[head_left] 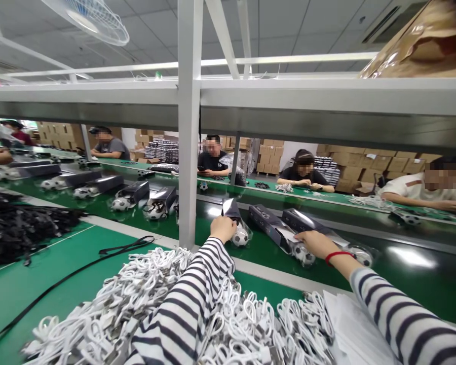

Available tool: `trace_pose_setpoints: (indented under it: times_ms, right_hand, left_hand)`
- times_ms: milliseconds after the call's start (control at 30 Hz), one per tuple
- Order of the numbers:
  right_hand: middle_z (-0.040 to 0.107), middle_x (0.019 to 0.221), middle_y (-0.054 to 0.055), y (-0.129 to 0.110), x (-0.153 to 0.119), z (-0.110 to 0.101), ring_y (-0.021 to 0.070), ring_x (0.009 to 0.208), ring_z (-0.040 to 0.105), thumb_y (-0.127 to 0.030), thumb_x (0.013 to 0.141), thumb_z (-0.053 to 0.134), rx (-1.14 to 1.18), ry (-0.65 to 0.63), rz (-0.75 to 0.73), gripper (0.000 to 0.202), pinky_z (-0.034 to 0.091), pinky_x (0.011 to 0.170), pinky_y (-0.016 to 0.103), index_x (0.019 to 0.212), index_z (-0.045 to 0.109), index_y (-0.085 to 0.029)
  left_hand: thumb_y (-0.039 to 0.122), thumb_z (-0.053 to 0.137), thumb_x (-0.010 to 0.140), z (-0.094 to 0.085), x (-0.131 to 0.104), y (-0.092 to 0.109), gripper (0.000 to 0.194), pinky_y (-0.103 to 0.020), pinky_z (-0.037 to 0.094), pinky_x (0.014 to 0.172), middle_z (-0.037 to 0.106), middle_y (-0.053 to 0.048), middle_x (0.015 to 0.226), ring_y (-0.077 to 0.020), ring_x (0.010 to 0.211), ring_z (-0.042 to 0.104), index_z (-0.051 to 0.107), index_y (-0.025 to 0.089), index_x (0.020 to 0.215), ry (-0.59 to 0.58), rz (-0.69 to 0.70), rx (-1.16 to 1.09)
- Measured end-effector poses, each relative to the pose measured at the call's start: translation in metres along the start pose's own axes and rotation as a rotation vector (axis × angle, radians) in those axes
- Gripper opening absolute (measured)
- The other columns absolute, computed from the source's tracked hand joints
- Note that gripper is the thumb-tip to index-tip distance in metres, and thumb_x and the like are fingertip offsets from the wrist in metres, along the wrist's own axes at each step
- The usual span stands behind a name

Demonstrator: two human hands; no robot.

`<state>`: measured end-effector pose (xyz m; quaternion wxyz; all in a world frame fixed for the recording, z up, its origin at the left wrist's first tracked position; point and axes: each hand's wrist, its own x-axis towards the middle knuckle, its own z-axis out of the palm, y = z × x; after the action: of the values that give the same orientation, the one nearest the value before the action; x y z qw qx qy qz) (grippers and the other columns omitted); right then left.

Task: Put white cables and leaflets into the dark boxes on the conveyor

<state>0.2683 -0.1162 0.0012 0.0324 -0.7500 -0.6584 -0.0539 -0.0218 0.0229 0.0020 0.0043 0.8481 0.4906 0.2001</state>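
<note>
My left hand (222,228), in a striped sleeve, grips a black boxed item (231,209) with a small football-patterned ball (240,236) in clear wrap on the green conveyor belt (403,284). My right hand (314,242), with a red band at the wrist, rests on a second black box (273,223) whose ball (304,254) lies just under the fingers. A third box (304,221) with a ball (363,257) lies beside it. A big heap of coiled white cables (144,299) sits beneath my arms.
A white upright post (188,152) stands just left of my left hand, under a grey shelf (327,109). More boxes with balls (137,195) line the belt to the left. Black cables (19,228) are piled at left. Several people sit across the belt; cartons behind.
</note>
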Motion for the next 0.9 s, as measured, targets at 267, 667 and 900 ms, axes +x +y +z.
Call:
trace_pose_setpoints:
  times_ms: [267, 667, 900]
  right_hand:
    - [0.053, 0.128, 0.014, 0.004, -0.023, -0.030, 0.0255, 0.114, 0.052, -0.010, 0.076, 0.039, 0.012, 0.020, -0.001, 0.049, 0.039, 0.095, 0.035, 0.122, 0.054, -0.012]
    - [0.061, 0.119, 0.010, -0.009, -0.194, -0.046, 0.0356, 0.106, 0.056, -0.069, 0.067, 0.051, 0.240, -0.342, 0.281, 0.068, 0.047, 0.087, 0.043, 0.114, 0.062, -0.021]
    - [0.067, 0.104, 0.016, -0.022, -0.202, -0.034, 0.0353, 0.087, 0.063, -0.062, 0.072, 0.046, 0.080, -0.128, 0.384, 0.059, 0.049, 0.068, 0.041, 0.107, 0.060, -0.016]
  left_hand:
    - [0.032, 0.039, 0.087, -0.001, 0.000, 0.003, 0.028, -0.030, 0.041, 0.080, 0.053, -0.007, 0.105, -0.0206, 0.094, 0.052, 0.061, 0.024, 0.102, 0.111, 0.159, -0.155]
    - [0.055, 0.066, 0.067, -0.029, -0.042, 0.085, 0.044, -0.023, 0.047, 0.066, 0.062, -0.002, 0.097, -0.0177, 0.085, 0.058, 0.064, 0.023, 0.097, -1.405, 0.505, -0.361]
    - [0.056, 0.067, 0.067, -0.032, -0.047, 0.093, 0.047, -0.021, 0.045, 0.068, 0.061, -0.001, 0.095, -0.0142, 0.084, 0.056, 0.060, 0.024, 0.100, -1.419, 0.590, -0.426]
